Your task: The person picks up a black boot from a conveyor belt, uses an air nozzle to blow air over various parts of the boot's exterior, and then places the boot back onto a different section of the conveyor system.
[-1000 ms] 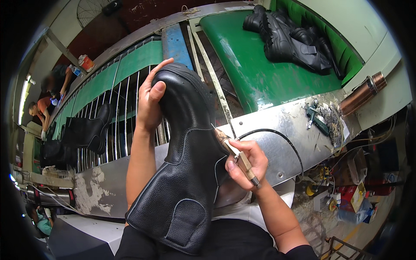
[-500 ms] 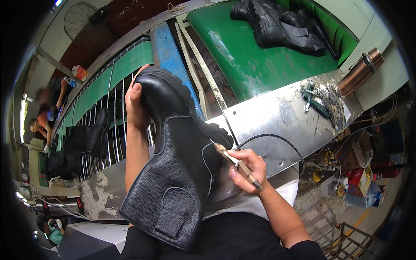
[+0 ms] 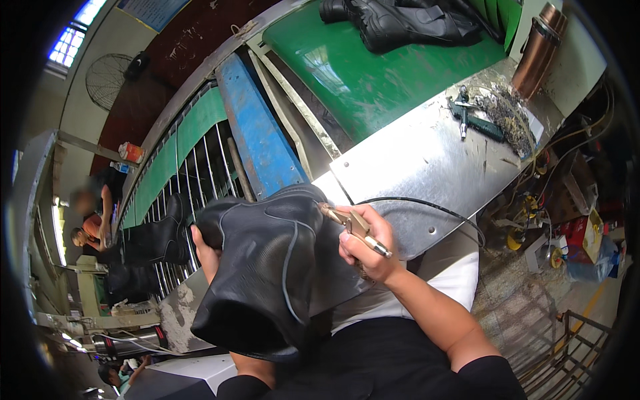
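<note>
A black leather boot [image 3: 263,250] fills the middle, its open top facing toward me and its foot pointing away to the left. My left hand [image 3: 205,252] is closed around the boot's far left side; most of its fingers are hidden behind the leather. In my right hand [image 3: 373,243] is a slim brass-coloured hand tool [image 3: 357,227] with a narrow nose. Its tip is at the boot's right side, near the heel; I cannot tell whether it touches. A black hose [image 3: 427,202] curves over the metal ledge behind that hand.
A bare metal ledge [image 3: 413,173] carries a dark green-handled tool [image 3: 483,125] and a copper-coloured flask [image 3: 539,53]. More black boots [image 3: 413,23] lie on the green belt [image 3: 373,87]. Other boots [image 3: 153,233] stand on the metal rack at left. Co-workers [image 3: 93,223] are beyond it.
The boot has been turned and tipped, so its opening now faces me and its sole is out of sight. My left hand has moved lower. The tool has stayed by the heel.
</note>
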A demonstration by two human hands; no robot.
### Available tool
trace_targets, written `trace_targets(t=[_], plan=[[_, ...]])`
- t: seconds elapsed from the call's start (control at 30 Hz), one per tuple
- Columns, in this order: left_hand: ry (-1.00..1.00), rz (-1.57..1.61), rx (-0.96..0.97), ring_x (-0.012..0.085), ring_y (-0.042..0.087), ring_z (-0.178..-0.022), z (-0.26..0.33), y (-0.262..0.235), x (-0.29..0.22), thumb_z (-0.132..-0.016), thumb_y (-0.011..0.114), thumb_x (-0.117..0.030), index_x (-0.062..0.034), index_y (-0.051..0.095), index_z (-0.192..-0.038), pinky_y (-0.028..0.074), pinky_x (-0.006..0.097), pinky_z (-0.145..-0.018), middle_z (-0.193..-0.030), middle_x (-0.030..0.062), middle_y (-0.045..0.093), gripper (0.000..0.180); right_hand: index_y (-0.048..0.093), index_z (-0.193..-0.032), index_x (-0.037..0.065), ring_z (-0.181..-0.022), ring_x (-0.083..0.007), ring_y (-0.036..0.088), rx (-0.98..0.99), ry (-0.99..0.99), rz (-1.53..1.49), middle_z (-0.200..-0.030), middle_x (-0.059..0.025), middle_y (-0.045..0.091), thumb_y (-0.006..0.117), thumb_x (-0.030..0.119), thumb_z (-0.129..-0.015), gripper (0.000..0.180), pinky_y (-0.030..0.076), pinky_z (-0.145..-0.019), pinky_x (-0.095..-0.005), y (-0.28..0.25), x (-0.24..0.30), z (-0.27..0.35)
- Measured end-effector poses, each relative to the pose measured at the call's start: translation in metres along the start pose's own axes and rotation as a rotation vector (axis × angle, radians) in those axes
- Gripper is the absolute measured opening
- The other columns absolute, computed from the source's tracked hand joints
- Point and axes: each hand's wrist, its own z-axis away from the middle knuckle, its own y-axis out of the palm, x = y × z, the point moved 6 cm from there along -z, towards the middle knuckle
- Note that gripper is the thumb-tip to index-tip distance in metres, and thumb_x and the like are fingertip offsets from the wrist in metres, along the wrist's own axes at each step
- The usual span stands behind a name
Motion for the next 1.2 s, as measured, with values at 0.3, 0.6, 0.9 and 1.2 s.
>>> trace_targets(t=[0.3, 0.6, 0.9, 1.2], plan=[[0.069, -0.404, -0.299, 0.0178, 0.064, -0.103, 0.105, -0.103, 0.008, -0.101, 0.046, -0.042, -0.0071, 0.055, -0.129, 0.053, 0.034, -0.082, -0.119, 0.0063, 0.065, 0.046, 0.047, -0.124, -0.002, -0.054, -0.0077, 0.049, -0.065, 0.039, 0.028, -0.066, -0.0017, 0.054, 0.056, 0.005, -0.087, 0.038, 0.039, -0.051, -0.0237, 0.011, -0.023, -0.005], [-0.336, -0.548, -0.073, 0.033, 0.068, -0.1, 0.206, -0.052, 0.077, -0.096, 0.05, -0.051, 0.0018, 0.052, -0.129, 0.055, 0.041, -0.083, -0.113, 0.0175, 0.067, 0.063, 0.044, -0.128, -0.001, -0.057, -0.0033, 0.046, -0.068, -0.014, 0.209, -0.07, 0.0016, 0.053, 0.057, 0.002, -0.086, 0.044, 0.037, -0.052, -0.0208, 0.01, -0.023, 0.02], [-0.552, -0.385, 0.11, 0.0396, 0.058, -0.117, 0.227, 0.03, 0.13, -0.097, 0.042, -0.057, 0.0036, 0.037, -0.141, 0.05, 0.045, -0.097, -0.131, 0.0228, 0.055, 0.075, 0.047, -0.125, -0.001, -0.059, -0.0032, 0.048, -0.028, 0.028, 0.121, -0.067, 0.0, 0.057, 0.06, 0.005, -0.084, 0.044, 0.038, -0.054, -0.0212, 0.002, -0.016, 0.041], [-0.624, -0.337, 0.183, 0.0395, 0.051, -0.125, 0.228, 0.048, 0.148, -0.092, 0.038, -0.066, 0.0037, 0.032, -0.144, 0.045, 0.046, -0.104, -0.134, 0.0244, 0.05, 0.087, 0.044, -0.127, -0.003, -0.061, 0.0001, 0.043, 0.063, 0.037, 0.172, -0.074, 0.0031, 0.052, 0.057, -0.002, -0.086, 0.044, 0.033, -0.054, -0.0183, -0.007, -0.007, 0.073]])
